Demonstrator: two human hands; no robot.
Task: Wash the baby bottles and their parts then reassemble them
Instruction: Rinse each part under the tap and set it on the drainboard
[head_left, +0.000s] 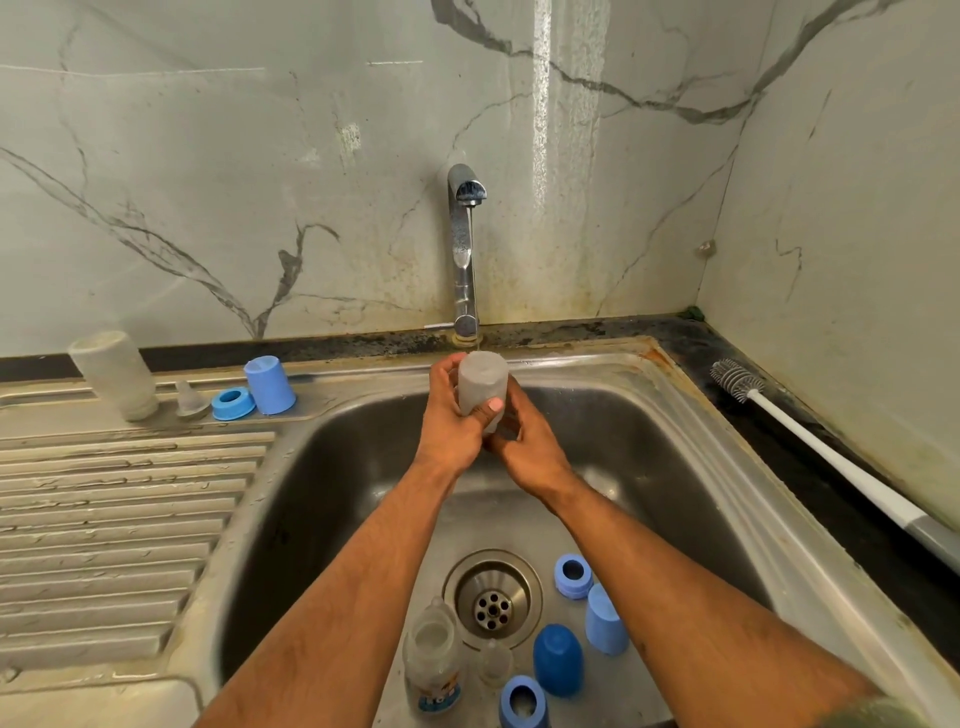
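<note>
From the head camera, both hands meet over the sink (691, 431) under the tap (464, 249), at about 12 o'clock from the drain (492, 600). The left hand (452, 415) wraps its fingers round a cloudy, see-through bottle (482, 384), its thumb lying across the front. The right hand (524, 441) curls its fingers round the lower end of the same bottle; that end is hidden between the two palms, so which way up it is held is hard to make out. A thin stream of water falls from the tap onto the bottle's upper end.

At 6 o'clock from the drain, a second clear bottle (434, 660) with a blue printed label lies in the sink, partly hidden by the left forearm. Beside it sits a small clear teat (494, 662), faint against the steel. At 3 to 5 o'clock lie a blue ring (573, 575), a pale blue cap (605, 618), a darker blue cap (558, 660) and another blue ring (522, 701), cut off by the bottom edge.

On the draining board at 10 o'clock stand a third cloudy bottle (117, 374), a clear teat (190, 400), a blue ring (232, 404) and a blue cap (269, 384). A white-handled brush (831, 452) lies on the dark worktop at 2 o'clock, its handle end cut off at the frame edge.
</note>
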